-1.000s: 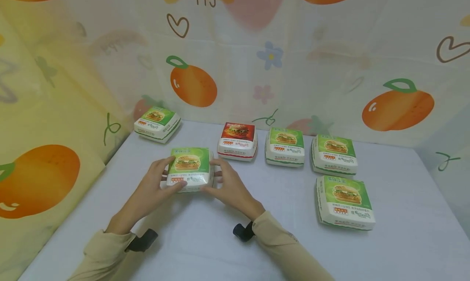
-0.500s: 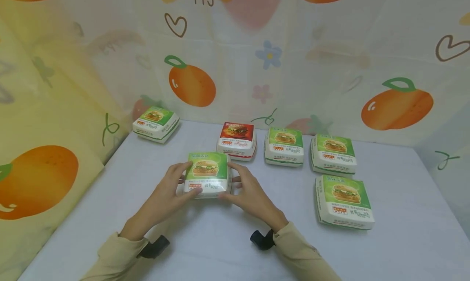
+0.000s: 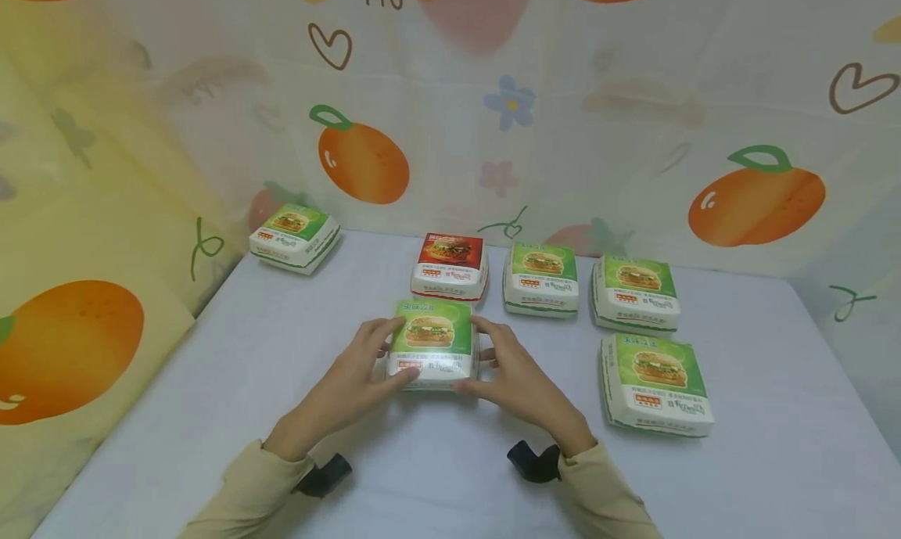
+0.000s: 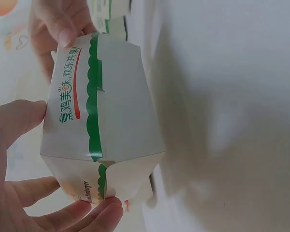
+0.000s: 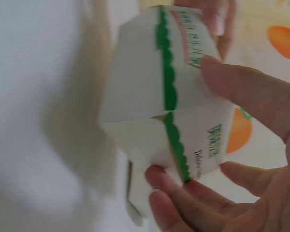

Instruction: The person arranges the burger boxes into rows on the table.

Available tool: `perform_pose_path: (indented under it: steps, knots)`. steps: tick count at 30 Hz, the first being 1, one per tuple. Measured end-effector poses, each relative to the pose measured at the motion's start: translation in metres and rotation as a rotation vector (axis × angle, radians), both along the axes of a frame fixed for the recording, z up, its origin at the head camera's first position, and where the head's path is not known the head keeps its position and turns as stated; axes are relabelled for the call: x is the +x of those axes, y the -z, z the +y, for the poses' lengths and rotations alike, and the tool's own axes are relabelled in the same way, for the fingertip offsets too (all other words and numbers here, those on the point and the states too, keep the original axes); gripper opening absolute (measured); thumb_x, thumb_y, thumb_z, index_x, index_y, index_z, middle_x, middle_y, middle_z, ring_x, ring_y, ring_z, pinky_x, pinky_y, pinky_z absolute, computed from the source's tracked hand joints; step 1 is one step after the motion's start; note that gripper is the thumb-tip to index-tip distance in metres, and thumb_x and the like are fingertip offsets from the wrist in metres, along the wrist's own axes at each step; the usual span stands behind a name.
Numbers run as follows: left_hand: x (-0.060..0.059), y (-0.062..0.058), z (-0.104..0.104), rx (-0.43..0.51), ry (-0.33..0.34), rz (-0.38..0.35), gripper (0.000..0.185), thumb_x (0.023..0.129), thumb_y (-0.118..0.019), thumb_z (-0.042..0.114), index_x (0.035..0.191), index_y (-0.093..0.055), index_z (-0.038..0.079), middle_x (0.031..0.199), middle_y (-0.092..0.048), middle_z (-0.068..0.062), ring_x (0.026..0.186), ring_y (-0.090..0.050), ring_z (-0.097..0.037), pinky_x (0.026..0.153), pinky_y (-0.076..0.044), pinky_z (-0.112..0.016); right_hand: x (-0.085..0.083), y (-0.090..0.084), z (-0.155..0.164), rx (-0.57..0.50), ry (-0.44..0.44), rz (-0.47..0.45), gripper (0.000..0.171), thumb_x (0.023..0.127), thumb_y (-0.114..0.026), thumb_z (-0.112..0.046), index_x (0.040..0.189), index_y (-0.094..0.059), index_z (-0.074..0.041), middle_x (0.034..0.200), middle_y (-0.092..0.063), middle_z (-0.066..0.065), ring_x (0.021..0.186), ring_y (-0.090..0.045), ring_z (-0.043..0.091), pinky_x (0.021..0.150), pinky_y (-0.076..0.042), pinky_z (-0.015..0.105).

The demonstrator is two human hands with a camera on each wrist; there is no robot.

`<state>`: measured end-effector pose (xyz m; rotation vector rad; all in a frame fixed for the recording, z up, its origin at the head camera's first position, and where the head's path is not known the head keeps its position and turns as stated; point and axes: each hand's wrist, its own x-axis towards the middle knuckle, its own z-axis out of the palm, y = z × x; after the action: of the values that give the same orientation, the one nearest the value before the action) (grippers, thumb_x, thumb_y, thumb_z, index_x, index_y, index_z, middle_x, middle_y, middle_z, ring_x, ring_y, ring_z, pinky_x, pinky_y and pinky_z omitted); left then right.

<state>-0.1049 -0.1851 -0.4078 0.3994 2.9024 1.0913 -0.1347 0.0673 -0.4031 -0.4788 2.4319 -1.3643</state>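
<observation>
Both hands hold a green-and-white burger box (image 3: 432, 335) between them, in the middle of the head view. My left hand (image 3: 345, 390) grips its left side, thumb at the near edge and fingers along the flank. On the opposite side my right hand (image 3: 531, 382) grips it in the same manner. Both wrist views show the box's closed lid seam with green scalloped trim; a shadow on the cloth suggests it is raised off the table. Just behind it in the head view stands a red-topped burger box (image 3: 450, 265).
To the right sit several green burger boxes: one beside the red one (image 3: 540, 279), another at the back right (image 3: 636, 292) and a nearer one (image 3: 658, 384). A further green box (image 3: 296, 238) lies at the far left corner. Patterned cloth (image 3: 436, 148) hangs behind the white table (image 3: 450, 476).
Both hands have carried the held green burger box to the right and slightly nearer, from left of the red box to in front of it. The other boxes stay put.
</observation>
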Motion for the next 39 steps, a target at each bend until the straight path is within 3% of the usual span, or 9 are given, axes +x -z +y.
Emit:
perform_pose_path:
  steps: [7,16,22,30,39]
  knots:
    - [0.000,0.000,0.016,0.036,0.039,-0.003,0.072,0.091,-0.071,0.038,0.151,-0.037,0.018,0.146,-0.041,-0.009,0.115,-0.059,-0.028,0.095,-0.053,-0.045,0.000,-0.009,0.017,0.094,-0.020,0.002,0.099,0.079,-0.084,-0.032,0.157,-0.024,-0.017,0.155,-0.035,0.010,0.125,-0.056,0.030,0.098,-0.051,0.048]
    - [-0.004,0.004,0.036,0.055,0.057,-0.057,0.072,0.091,-0.071,0.040,0.151,-0.038,0.019,0.147,-0.040,-0.009,0.117,-0.059,-0.026,0.096,-0.052,-0.045,-0.002,-0.014,0.038,0.121,-0.055,-0.046,0.100,0.082,-0.082,-0.030,0.157,-0.018,-0.011,0.160,-0.028,0.016,0.129,-0.054,0.039,0.106,-0.046,0.054]
    - [-0.008,0.007,0.052,0.076,0.089,-0.096,0.072,0.091,-0.071,0.038,0.151,-0.039,0.016,0.147,-0.040,-0.010,0.118,-0.058,-0.026,0.098,-0.052,-0.045,-0.004,-0.018,0.054,0.146,-0.083,-0.070,0.103,0.082,-0.082,-0.025,0.157,-0.013,-0.006,0.156,-0.028,0.023,0.127,-0.055,0.042,0.102,-0.049,0.052]
    - [-0.013,0.011,0.071,0.108,0.131,-0.132,0.072,0.092,-0.071,0.037,0.152,-0.038,0.015,0.146,-0.040,-0.010,0.121,-0.057,-0.027,0.100,-0.051,-0.045,-0.005,-0.023,0.071,0.188,-0.088,-0.072,0.101,0.081,-0.082,-0.022,0.155,-0.016,-0.001,0.154,-0.033,0.024,0.125,-0.056,0.042,0.096,-0.053,0.047]
    - [-0.022,0.013,0.088,0.084,0.180,-0.164,0.073,0.094,-0.066,0.042,0.153,-0.034,0.014,0.149,-0.039,-0.012,0.121,-0.054,-0.024,0.102,-0.049,-0.044,-0.008,-0.026,0.087,0.251,-0.049,-0.088,0.100,0.079,-0.083,-0.025,0.153,-0.021,0.002,0.153,-0.037,0.025,0.133,-0.048,0.045,0.101,-0.049,0.053]
